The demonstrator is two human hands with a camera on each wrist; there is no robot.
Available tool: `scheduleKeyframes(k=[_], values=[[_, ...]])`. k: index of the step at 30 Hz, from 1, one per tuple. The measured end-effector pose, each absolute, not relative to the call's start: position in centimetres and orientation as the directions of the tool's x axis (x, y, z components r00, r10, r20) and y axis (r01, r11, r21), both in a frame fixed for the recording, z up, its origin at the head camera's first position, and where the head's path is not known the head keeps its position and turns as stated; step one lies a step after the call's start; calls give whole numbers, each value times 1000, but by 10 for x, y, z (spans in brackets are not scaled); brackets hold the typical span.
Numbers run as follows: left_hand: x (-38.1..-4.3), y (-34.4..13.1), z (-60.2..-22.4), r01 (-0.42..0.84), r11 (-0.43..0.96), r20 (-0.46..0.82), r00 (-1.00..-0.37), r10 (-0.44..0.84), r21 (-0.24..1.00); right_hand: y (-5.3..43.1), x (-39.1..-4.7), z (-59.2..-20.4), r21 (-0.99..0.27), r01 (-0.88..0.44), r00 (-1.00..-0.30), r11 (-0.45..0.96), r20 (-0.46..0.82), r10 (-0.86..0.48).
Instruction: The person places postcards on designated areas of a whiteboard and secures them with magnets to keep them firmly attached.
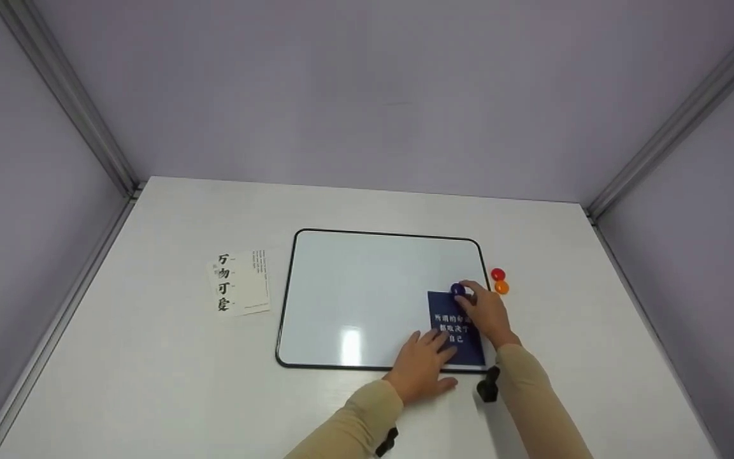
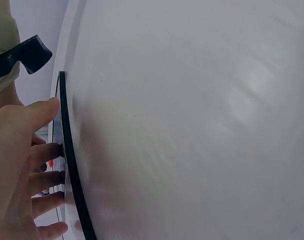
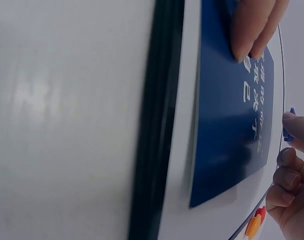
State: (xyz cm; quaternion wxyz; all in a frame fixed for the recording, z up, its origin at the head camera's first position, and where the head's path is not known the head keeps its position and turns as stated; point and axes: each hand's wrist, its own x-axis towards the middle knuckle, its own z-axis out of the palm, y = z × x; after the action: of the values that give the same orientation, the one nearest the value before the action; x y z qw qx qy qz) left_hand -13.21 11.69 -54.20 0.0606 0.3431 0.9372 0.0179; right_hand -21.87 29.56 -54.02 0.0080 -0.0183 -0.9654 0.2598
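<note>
A dark blue card (image 1: 466,350) with white characters lies on the lower right part of a black-framed whiteboard (image 1: 354,293). My left hand (image 1: 419,364) rests on the card's left side with its fingers spread; in the left wrist view the left hand (image 2: 17,160) reaches over the board's black edge. Between thumb and fingers, my right hand (image 1: 487,313) pinches a round blue magnet (image 1: 457,289) at the card's top edge. In the right wrist view the blue magnet (image 3: 288,127) shows edge-on in the right fingers, and the blue card (image 3: 227,135) lies near them.
Just outside the board's right edge sit a red magnet (image 1: 498,274) and an orange magnet (image 1: 501,287). Left of the board, a cream card (image 1: 246,287) with black characters lies on the white table (image 1: 169,382). Walls rise behind and at both sides.
</note>
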Motion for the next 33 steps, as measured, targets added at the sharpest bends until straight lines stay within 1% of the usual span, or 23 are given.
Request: scheduleKeyframes(k=[4,11,33], values=[[-132,116,-541,642,763,-102,-756,647,74,294,-219,-541,-504,23,-999,863,20,38],[-132,116,-537,653,757,-86,-752,653,30,293,-221,-543,-512,-16,-998,859,66,21],[-132,116,-539,651,756,-90,-751,655,71,289,-223,-551,-504,35,-999,863,-1,40]])
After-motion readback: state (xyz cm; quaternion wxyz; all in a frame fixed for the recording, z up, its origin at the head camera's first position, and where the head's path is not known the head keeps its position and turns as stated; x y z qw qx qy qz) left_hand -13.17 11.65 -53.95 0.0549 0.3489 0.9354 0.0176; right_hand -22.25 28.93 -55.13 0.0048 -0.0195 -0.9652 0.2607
